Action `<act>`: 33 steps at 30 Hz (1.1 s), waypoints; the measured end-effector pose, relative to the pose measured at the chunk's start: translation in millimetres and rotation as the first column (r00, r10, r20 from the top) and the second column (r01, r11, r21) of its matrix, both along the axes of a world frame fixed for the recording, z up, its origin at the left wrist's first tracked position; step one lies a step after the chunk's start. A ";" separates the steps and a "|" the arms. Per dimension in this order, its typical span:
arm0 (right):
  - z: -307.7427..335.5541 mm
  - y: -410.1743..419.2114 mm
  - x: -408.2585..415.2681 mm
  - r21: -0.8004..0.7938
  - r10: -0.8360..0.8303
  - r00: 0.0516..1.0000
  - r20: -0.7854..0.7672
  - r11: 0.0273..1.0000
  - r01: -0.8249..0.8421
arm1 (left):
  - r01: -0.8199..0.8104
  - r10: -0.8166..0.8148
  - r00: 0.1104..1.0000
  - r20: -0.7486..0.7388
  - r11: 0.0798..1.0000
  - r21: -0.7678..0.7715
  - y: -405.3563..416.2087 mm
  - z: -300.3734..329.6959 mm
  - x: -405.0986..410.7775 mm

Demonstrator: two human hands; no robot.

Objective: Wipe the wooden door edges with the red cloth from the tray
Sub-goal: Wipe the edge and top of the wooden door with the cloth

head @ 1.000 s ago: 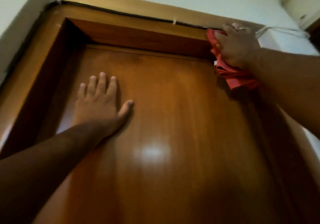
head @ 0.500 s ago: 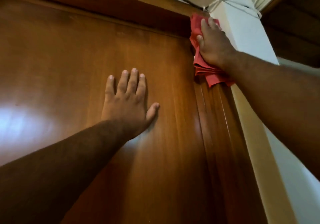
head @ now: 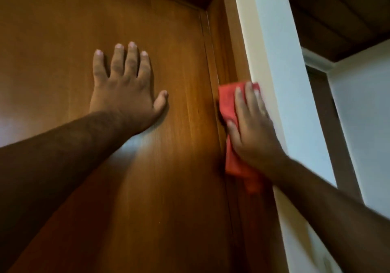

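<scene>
My left hand (head: pixel 126 91) lies flat on the door (head: pixel 63 30), fingers straight and spread, holding nothing. I judge it steadies the panel against the wiping push. My right hand (head: pixel 253 133) rests straight-fingered over the cloth (head: pixel 228 101), pressing rather than clutching it onto the frame (head: pixel 230 40) at the door's right edge, below the top right corner. The flat press spreads the cloth across the seam, and its lower end hangs loose under my wrist.

Red cloth (head: pixel 228 104) against wooden door edge (head: pixel 206 47)
</scene>
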State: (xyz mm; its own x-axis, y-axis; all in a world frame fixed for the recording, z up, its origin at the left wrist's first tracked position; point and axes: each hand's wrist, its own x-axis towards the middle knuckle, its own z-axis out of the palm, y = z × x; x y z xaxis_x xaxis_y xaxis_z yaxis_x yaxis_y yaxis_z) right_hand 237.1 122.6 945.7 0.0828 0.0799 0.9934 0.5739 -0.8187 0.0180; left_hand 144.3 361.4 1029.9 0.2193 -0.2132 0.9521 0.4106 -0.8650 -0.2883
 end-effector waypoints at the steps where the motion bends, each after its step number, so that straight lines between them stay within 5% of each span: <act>1: 29.6 0.4 0.2 0.024 -0.010 1.000 -0.009 1.000 0.010 | 0.003 -0.003 1.000 -0.003 1.000 -0.001 0.2 -0.4 -0.3; 5: 120.0 5.7 -4.7 0.064 -0.067 0.997 -0.046 0.996 0.070 | 0.067 -0.067 0.998 -0.004 0.998 -0.023 -2.2 -12.9 -3.5; 8: 120.0 9.0 -3.8 0.060 -0.104 0.994 -0.042 0.993 0.106 | 0.099 -0.099 0.994 -0.037 0.995 -0.005 -10.4 -47.0 1.6; 11: 54.4 4.2 2.4 0.026 -0.098 0.995 0.018 0.995 0.098 | 0.070 -0.068 0.993 -0.092 0.997 0.021 -14.8 -83.3 10.2; 15: -112.8 -1.9 6.6 -0.020 -0.022 1.000 0.022 1.000 0.023 | 0.115 -0.100 0.983 -0.151 0.989 0.094 -20.3 -137.6 15.9; 20: -317.1 -4.1 -12.8 -0.136 -0.252 0.929 -0.272 0.965 0.222 | 0.175 -0.147 0.966 -0.213 0.977 0.120 -17.5 -186.2 18.7; 24: -437.3 -13.2 -47.5 -0.356 -0.344 0.756 -0.557 0.921 0.156 | 0.241 -0.217 0.955 -0.204 0.965 0.100 -16.9 -188.2 18.1; 29: -434.7 -30.0 -73.4 -0.432 -0.331 0.633 -0.700 0.902 -0.006 | 0.280 -0.267 0.922 -0.281 0.960 0.009 -18.4 -189.2 14.1; 33: -397.4 -32.9 -80.9 -0.287 -0.256 0.764 -0.593 0.953 0.096 | 0.292 -0.296 0.909 -0.294 0.955 -0.057 -25.1 -203.1 8.8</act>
